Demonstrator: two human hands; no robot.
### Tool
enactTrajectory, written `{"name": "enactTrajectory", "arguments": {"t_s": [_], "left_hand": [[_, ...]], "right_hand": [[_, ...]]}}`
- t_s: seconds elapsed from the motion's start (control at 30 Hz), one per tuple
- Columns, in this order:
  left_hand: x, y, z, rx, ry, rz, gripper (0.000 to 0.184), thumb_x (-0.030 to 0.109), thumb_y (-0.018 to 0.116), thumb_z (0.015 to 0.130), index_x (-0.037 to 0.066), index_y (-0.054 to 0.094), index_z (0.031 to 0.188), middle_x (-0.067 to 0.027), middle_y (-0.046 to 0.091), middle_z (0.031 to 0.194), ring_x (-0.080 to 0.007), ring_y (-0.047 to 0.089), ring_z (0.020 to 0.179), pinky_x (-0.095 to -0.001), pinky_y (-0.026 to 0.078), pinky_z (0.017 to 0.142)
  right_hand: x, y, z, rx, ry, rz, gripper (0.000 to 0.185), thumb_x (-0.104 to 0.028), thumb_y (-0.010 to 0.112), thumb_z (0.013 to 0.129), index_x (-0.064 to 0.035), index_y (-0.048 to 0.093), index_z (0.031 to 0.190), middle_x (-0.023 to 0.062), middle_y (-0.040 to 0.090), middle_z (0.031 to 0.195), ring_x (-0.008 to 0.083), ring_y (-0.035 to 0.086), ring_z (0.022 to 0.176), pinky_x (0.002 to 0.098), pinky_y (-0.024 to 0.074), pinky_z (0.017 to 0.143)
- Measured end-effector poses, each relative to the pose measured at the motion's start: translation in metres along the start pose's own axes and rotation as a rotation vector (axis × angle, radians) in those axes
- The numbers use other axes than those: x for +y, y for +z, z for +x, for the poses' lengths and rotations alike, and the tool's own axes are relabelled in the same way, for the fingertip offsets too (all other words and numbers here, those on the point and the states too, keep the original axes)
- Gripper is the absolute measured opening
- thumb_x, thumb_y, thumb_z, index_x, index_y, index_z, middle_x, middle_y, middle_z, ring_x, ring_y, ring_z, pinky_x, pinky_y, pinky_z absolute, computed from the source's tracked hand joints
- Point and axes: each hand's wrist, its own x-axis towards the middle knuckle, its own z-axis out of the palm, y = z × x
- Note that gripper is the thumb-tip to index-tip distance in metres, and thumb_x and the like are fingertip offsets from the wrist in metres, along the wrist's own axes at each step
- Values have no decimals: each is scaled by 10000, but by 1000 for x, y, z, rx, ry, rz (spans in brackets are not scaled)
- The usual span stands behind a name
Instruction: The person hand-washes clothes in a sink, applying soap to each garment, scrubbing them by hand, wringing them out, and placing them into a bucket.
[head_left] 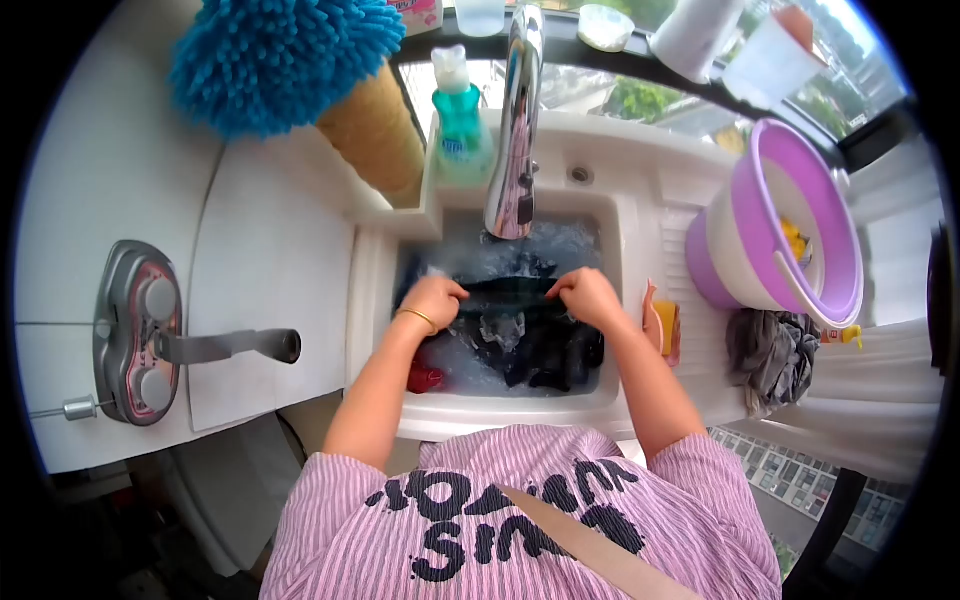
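Note:
Dark cloth (510, 296) is stretched between my two hands in a white sink (622, 250) filled with water. My left hand (433, 298), with a gold bangle at the wrist, pinches its left end. The right end is pinched in my right hand (588, 298). More black cloth (550, 350) lies in the water below, and a red piece (425, 377) shows at the lower left of the basin. Above the cloth, the chrome faucet (515, 150) points down over the water.
A green pump bottle (458, 125) stands behind the sink, left of the faucet. On the right are a purple and white bucket (720, 250), a grey rag (775, 355) and an orange packet (661, 325). A blue brush head (285, 60) is at the upper left.

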Motion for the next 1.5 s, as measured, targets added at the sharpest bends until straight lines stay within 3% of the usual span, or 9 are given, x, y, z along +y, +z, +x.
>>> {"name": "enactTrajectory", "arguments": {"t_s": [0.1,0.3,0.47,0.63,0.8,1.13,1.3,1.4,1.5], "left_hand": [[56,-66,-26,52,-52,-266,362,20,485,852,6,798,1033,-101,684,682,-163,614,501,-322,538,531],[164,-149,-114,226,210,-508,412,-40,437,845,-19,786,1062,-81,730,905,-117,671,790,-268,565,668],[179,-109,-119,181,508,-711,364,-39,535,869,-43,661,1211,-123,721,1125,-148,686,948,-286,548,862],[124,-32,-70,127,285,-808,472,59,655,892,-8,461,1317,-202,690,1214,-253,698,1095,-355,567,912],[33,84,-19,-33,68,473,1137,594,782,784,241,151,1661,-220,36,1711,-533,67,1538,-683,148,1201],[-21,145,32,-333,-219,498,931,659,655,861,222,338,1619,-236,216,1683,-408,131,1576,-580,154,1250],[-11,107,59,-665,-292,-56,628,426,648,855,-14,650,1304,-269,585,1422,-271,600,1286,-411,419,1086],[7,107,26,-87,-563,-1027,523,432,646,875,77,708,1254,-186,625,1374,-279,593,1259,-538,439,1028],[76,37,-15,-139,-693,-1536,506,524,677,895,125,703,1205,-156,624,1370,-302,573,1288,-598,420,1048]], "right_hand": [[-61,-65,-24,51,-2,93,286,-66,554,807,-75,814,926,174,721,761,325,681,683,399,547,719],[-155,-145,-103,247,-291,294,329,16,559,812,-27,732,1089,74,658,760,112,613,701,295,483,654],[-192,-116,-122,115,-594,117,907,-276,845,768,-153,406,1551,265,554,1384,448,544,1236,501,465,1049],[-98,-19,-47,262,-257,-5,361,-97,696,788,-92,551,1119,197,612,1040,433,613,992,496,507,865],[7,91,-11,298,-195,-261,277,-61,680,809,-93,579,1065,202,577,1117,437,561,1083,514,507,852],[109,173,15,-114,-4,-451,499,-212,506,951,-66,568,1424,262,516,1485,426,516,1354,515,486,1063],[81,138,26,-244,90,-509,345,-198,598,955,-49,649,1262,209,725,1114,345,713,996,446,549,931],[5,50,-5,-130,-8,391,288,-201,746,912,-44,642,1130,131,692,1033,246,656,948,362,513,845],[-53,-7,-38,-94,-42,535,302,-208,768,916,-42,599,1103,32,595,922,115,537,878,286,473,798]]}}
